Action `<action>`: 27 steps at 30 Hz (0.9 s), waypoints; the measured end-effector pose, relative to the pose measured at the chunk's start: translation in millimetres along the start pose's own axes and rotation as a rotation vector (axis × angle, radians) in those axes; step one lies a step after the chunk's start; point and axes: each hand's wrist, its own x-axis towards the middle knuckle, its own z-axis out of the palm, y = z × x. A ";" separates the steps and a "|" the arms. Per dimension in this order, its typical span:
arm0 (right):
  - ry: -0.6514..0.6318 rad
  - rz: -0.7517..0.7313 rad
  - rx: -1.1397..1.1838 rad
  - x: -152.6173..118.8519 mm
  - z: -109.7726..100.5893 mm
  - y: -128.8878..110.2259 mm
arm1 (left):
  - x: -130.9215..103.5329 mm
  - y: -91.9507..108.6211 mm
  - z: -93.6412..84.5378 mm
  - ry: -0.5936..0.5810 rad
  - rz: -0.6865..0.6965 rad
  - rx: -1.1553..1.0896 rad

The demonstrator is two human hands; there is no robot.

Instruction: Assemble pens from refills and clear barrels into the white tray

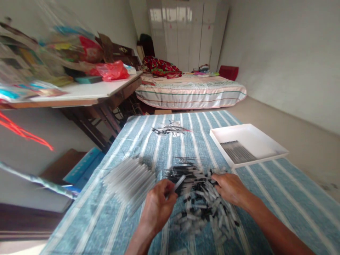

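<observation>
My left hand (160, 202) is closed around a translucent pen barrel (179, 183), whose end points up and to the right. My right hand (230, 187) reaches into the upper right of a loose pile of pen caps (209, 202), clear and black, with its fingertips pinched together; what they hold is too small to make out. Left of my left hand lies a row of translucent pen barrels (130, 177). Between my hands and a little beyond them are dark, thin pen refills (182, 173).
A white box (261, 159) at the right holds a row of pens (237, 150). Farther back on the striped cloth (132, 136) lies a small heap of thin black pieces (170, 129). A cluttered side table (87, 95) stands left; a bed (191, 94) is beyond.
</observation>
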 end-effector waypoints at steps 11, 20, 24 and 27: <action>-0.030 0.027 -0.036 3.9 -1.4 -7.4 | 12.0 -1.8 38.8 -0.373 -0.080 -0.670; 0.077 0.041 0.032 5.8 -1.9 -11.6 | 5.4 -16.5 41.9 -0.361 -0.117 -0.880; 0.252 -0.022 0.375 1.7 -4.3 -15.6 | 6.4 -19.8 44.8 -0.411 -0.143 -0.903; 0.290 -0.084 0.794 -1.7 -6.5 -22.8 | 6.1 -19.2 46.1 -0.426 -0.165 -0.929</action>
